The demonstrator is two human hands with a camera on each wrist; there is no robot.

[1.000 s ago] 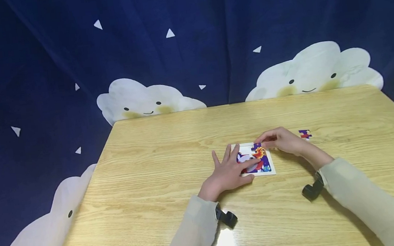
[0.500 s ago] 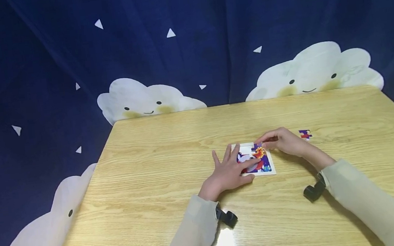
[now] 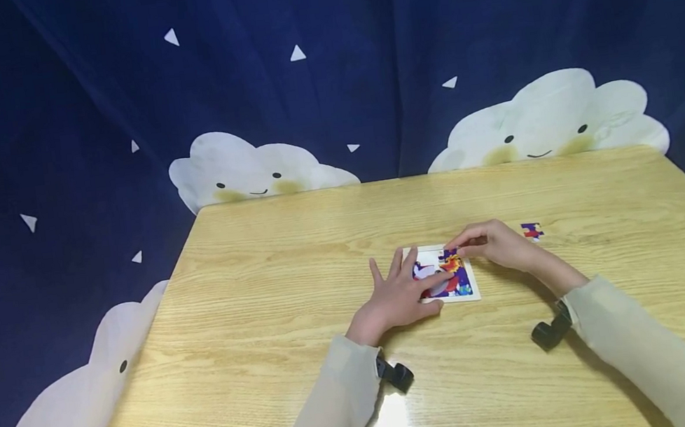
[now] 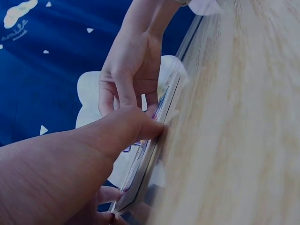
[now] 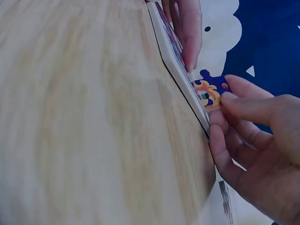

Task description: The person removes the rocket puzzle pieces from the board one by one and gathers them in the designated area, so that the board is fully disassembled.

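A small jigsaw puzzle in a white tray (image 3: 468,298) lies on the table, its picture purple, red and orange. A bare white part shows near its far side. My left hand (image 3: 393,301) rests over the puzzle's left part with fingers spread, the index finger reaching across the picture and the thumb at the near edge. At the far right corner my right hand (image 3: 498,246) pinches a puzzle piece (image 5: 212,89) between thumb and index finger. This piece is purple with an orange flame pattern, and in the right wrist view it stands tilted up at the tray's edge.
One loose puzzle piece (image 3: 532,231), purple and red, lies on the wooden table (image 3: 264,307) to the right of the right hand. A dark blue curtain (image 3: 351,64) with white clouds hangs behind the table's far edge and along its left side.
The head view has shifted very slightly. Both hands keep their places at the puzzle, the right one still pinching the piece at the far right corner.
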